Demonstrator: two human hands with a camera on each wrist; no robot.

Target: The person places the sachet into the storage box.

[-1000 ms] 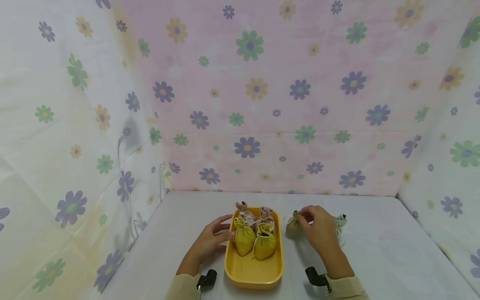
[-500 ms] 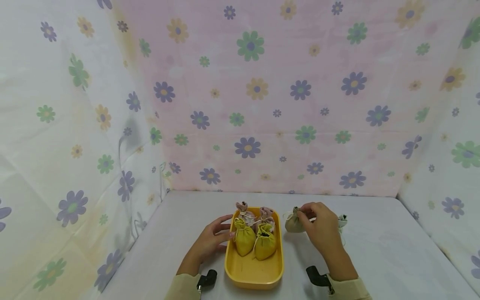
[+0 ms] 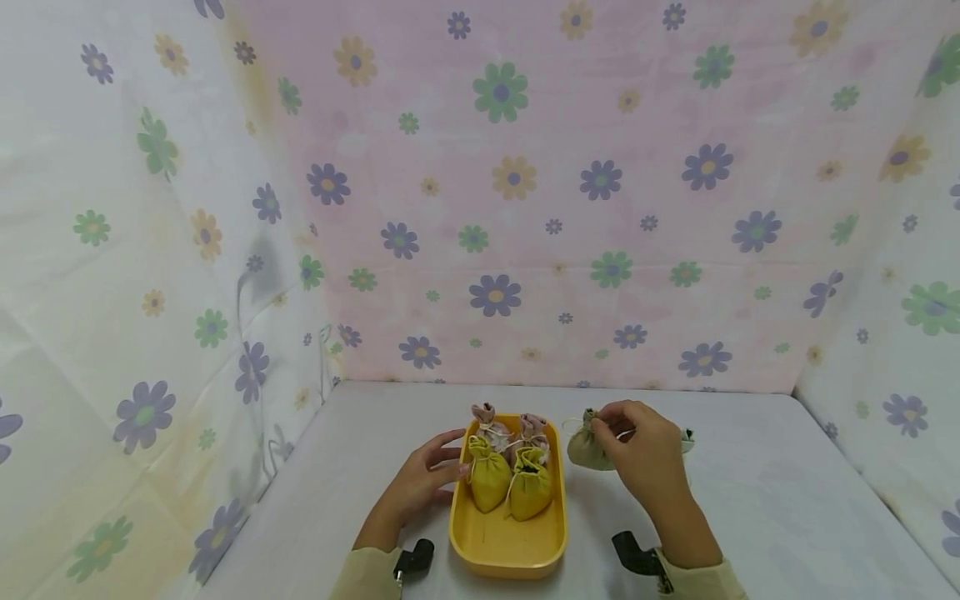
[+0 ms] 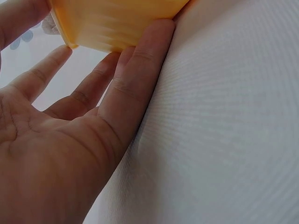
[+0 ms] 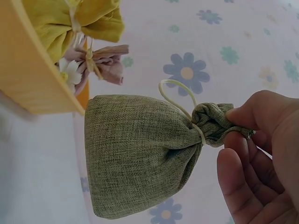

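Note:
My right hand (image 3: 648, 450) pinches the gathered neck of an olive-green drawstring pouch (image 5: 140, 149) between thumb and fingers. In the head view this pouch hangs just right of the yellow tray (image 3: 510, 546), seemingly clear of the table. My left hand (image 3: 423, 479) rests its extended fingertips against the tray's left outer side; the left wrist view shows the fingers (image 4: 135, 84) touching that wall. Inside the tray, two yellow pouches (image 3: 531, 487) stand in front of two pinkish pouches (image 3: 492, 433).
A pale pouch (image 3: 687, 440) sits behind my right hand, mostly hidden by it. White cloth covers the table (image 3: 787, 500). Flower-print fabric (image 3: 555, 250) encloses the back and both sides.
My right hand has raised the olive-green pouch a little and tilted it, its bottom swinging slightly left toward the tray. The left hand and tray have stayed put.

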